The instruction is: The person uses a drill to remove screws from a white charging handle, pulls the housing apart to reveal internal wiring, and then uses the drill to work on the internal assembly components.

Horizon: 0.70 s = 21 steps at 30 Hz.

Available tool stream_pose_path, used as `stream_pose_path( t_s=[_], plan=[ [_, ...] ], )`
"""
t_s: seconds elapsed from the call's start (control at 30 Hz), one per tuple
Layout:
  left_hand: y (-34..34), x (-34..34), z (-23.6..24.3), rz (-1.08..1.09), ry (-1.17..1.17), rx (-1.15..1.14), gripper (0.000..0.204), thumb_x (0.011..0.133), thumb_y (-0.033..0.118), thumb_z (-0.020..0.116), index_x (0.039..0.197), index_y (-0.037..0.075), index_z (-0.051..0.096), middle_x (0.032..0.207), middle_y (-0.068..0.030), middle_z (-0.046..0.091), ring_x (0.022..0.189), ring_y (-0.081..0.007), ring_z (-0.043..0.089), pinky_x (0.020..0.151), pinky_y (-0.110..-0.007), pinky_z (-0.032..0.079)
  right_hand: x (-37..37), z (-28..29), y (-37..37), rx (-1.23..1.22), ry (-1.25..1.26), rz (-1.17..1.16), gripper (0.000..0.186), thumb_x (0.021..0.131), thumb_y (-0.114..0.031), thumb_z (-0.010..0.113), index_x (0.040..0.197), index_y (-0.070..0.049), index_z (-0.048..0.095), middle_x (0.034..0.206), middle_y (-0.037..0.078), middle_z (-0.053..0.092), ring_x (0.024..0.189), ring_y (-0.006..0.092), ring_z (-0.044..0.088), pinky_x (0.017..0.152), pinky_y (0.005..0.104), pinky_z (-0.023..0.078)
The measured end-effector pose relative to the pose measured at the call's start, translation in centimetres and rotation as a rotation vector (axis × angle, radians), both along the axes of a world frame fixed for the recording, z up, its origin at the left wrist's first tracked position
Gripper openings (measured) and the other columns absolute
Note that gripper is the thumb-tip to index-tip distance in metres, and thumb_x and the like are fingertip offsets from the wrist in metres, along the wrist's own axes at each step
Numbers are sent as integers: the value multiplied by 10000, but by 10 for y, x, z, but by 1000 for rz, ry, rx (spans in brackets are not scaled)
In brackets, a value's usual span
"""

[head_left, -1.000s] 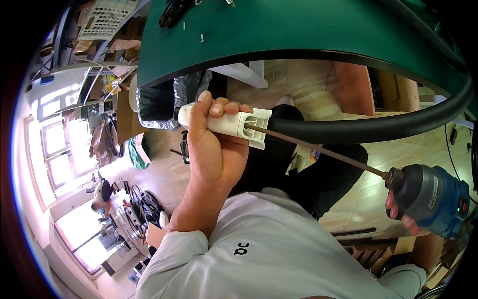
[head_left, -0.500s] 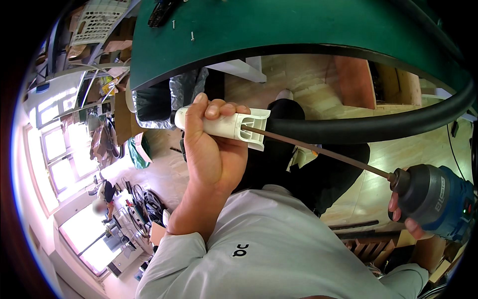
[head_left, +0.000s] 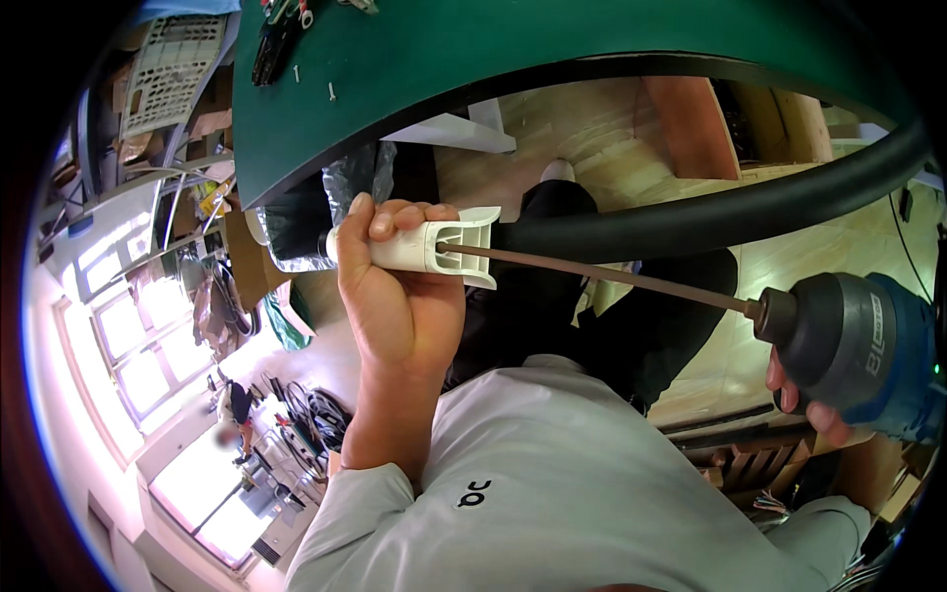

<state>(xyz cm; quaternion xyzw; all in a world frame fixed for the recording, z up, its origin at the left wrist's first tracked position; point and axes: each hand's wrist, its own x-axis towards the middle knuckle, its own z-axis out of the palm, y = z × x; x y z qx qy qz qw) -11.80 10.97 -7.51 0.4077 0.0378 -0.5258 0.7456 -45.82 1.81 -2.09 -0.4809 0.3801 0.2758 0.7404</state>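
Note:
My left hand (head_left: 397, 306) is wrapped round a white plastic fitting (head_left: 464, 227) with an open, ribbed end. A thick black hose (head_left: 681, 222) runs from behind the fitting off to the upper right. My right hand (head_left: 814, 409) grips a blue and dark grey power drill (head_left: 834, 335), its fingers closed under the body. A long brownish bit (head_left: 612, 278) reaches from the drill's chuck (head_left: 774, 316) into the fitting's open end, where its tip is hidden.
A green table (head_left: 513, 35) with screws (head_left: 331, 91) and black-handled tools (head_left: 276, 44) spans the top. Below are a bag-lined bin (head_left: 301, 237), wooden boxes (head_left: 691, 128) and my legs. Cluttered shelving stands left; another person (head_left: 235, 405) is among cables by a window.
The view has shifted, so the table sits higher and further left. My hands, fitting and drill have moved slightly left and up in the picture, both grips unchanged, the bit still inside.

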Motion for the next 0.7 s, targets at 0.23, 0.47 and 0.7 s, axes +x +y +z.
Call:
stream_pose_path(
  t_s=[0.23, 0.47, 0.7],
  plan=[
    [1, 6, -4, -93, 71, -3, 304, 957, 215, 550, 687, 109, 460, 694, -13, 514, 800, -232, 531, 872, -366, 470, -12, -13, 12, -68, -124, -113, 671, 837, -173, 675, 1373, -45, 293, 1032, 130, 620, 807, 183, 630, 696, 288, 516],
    [1, 12, -16, -86, 186, 14, 300, 950, 202, 550, 680, 111, 456, 680, -9, 519, 807, -222, 541, 875, -387, 465, -14, -16, 14, -11, -112, -179, 592, 828, -129, 670, 1328, -46, 365, 1016, 127, 634, 762, 176, 638, 659, 282, 526],
    [-7, 19, -16, -91, 166, -13, 292, 941, 176, 557, 682, 107, 442, 661, 11, 501, 725, -148, 523, 839, -353, 462, -17, -30, 17, 109, -78, -294, 518, 819, -86, 665, 1284, -47, 438, 1000, 123, 648, 718, 168, 645, 621, 277, 536]
  ],
)
